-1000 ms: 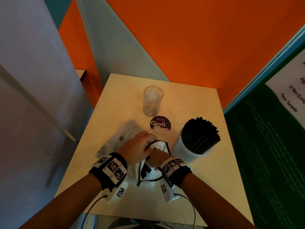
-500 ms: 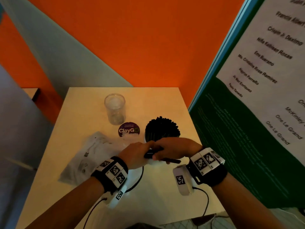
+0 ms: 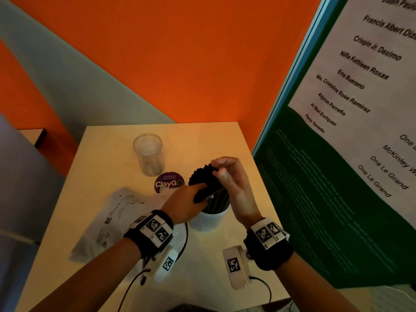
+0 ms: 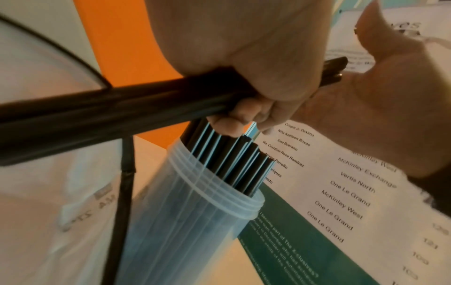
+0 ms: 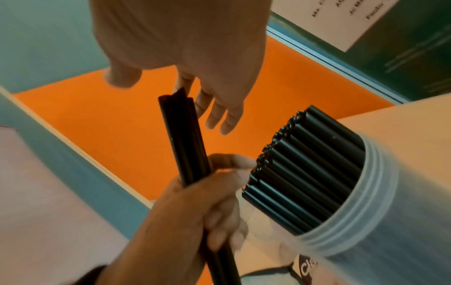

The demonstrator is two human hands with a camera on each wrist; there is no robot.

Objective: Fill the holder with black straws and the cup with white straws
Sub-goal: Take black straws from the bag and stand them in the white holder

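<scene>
On the bench [image 3: 108,154] by the orange wall we see a clear empty cup [image 3: 148,154] at the far side, a round purple sticker [image 3: 169,183] reading "ClayG…" just in front of it, and a white translucent holder [image 3: 209,220] packed with black straws [image 5: 310,167] to the sticker's right. Left hand [image 3: 184,202] has its grip closed around a small loose bundle of black straws [image 5: 187,140], held just beside the holder's rim. Right hand [image 3: 234,183] is above the holder, fingers [image 5: 219,113] relaxed and mostly straight, fingertips touching the top end of that bundle; grip open, nothing clasped. A crumpled clear plastic bag [image 3: 112,219] with faint print lies on the bench left of the hands; print unreadable. No white straws can be made out for sure. On our right a green and white poster [image 3: 337,176] lists names: "Crispin Jr. Deximo", "Niña Kathleen Roxas", "Ema Buerano", "Ma. Cristaline Rose Ramirez", "Algyron Parreño", "Jo Mari Enriquez", "Paulo Tanedo", plus "One Le Grand", "McKinley West", "McKinley Exchange", "Vertis North". Both wrists carry black bands with square coded markers [image 3: 157,228].
</scene>
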